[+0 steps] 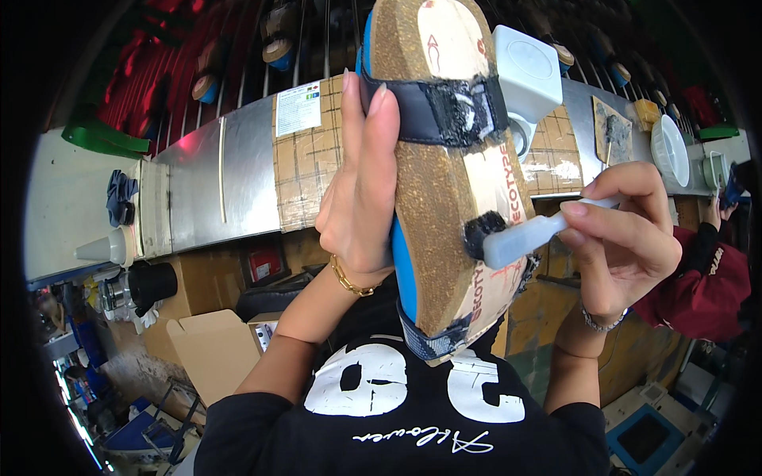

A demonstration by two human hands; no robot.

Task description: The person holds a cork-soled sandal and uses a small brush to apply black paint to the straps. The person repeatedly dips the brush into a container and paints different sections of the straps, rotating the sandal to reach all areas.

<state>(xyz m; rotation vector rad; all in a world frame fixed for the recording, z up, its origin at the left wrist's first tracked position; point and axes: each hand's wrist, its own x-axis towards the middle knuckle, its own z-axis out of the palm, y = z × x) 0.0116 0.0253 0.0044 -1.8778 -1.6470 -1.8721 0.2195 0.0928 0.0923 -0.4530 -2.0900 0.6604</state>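
A sandal [426, 186] spans centre to twelve o'clock, its nine-o'clock edge in the left hand [357, 194], grip partly curled, while the right hand [623, 242] at three o'clock pinches a brush [525, 241] in a nearly closed grip, bristles [481, 232] against the sole [490, 184], bare metal surface [190, 178] lying open toward ten o'clock.

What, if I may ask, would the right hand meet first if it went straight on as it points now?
Beyond the brush it holds, the right hand would probably meet the sandal sole first, though depth is unclear.
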